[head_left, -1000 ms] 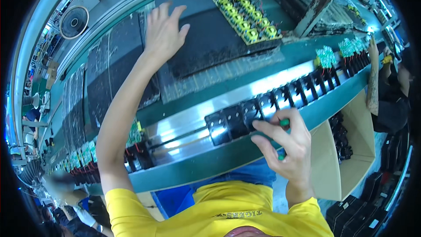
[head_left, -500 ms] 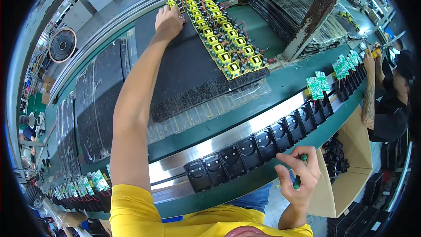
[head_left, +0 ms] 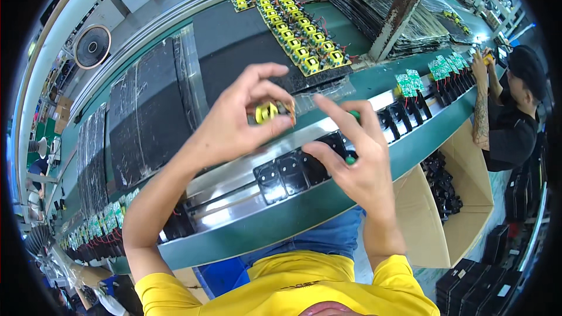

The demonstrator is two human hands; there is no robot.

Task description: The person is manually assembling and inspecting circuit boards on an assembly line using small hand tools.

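Note:
My left hand (head_left: 234,118) is raised over the bench with a small circuit board (head_left: 267,112), which carries a yellow transformer, pinched between thumb and fingers. Just right of it, my right hand (head_left: 364,155) has a green pen-like tool (head_left: 350,160) tucked in its curled fingers; its thumb and index finger point toward the board. Below both hands, a row of black plastic cases (head_left: 291,175) lies along the metal rail, partly covered by my right hand. Farther off, several joined boards with yellow transformers (head_left: 301,41) rest on a black sheet (head_left: 231,41).
Green boards (head_left: 410,83) stand in cases along the right of the line, and more stand at far left. A rusty post (head_left: 404,14) rises beside stacked black sheets (head_left: 363,9). A cardboard box (head_left: 474,193) holds black parts. A co-worker (head_left: 512,117) works at right.
My left hand has come back from the far boards, bringing one circuit board toward me. My right hand has moved up and left, close to it, still holding the green tool.

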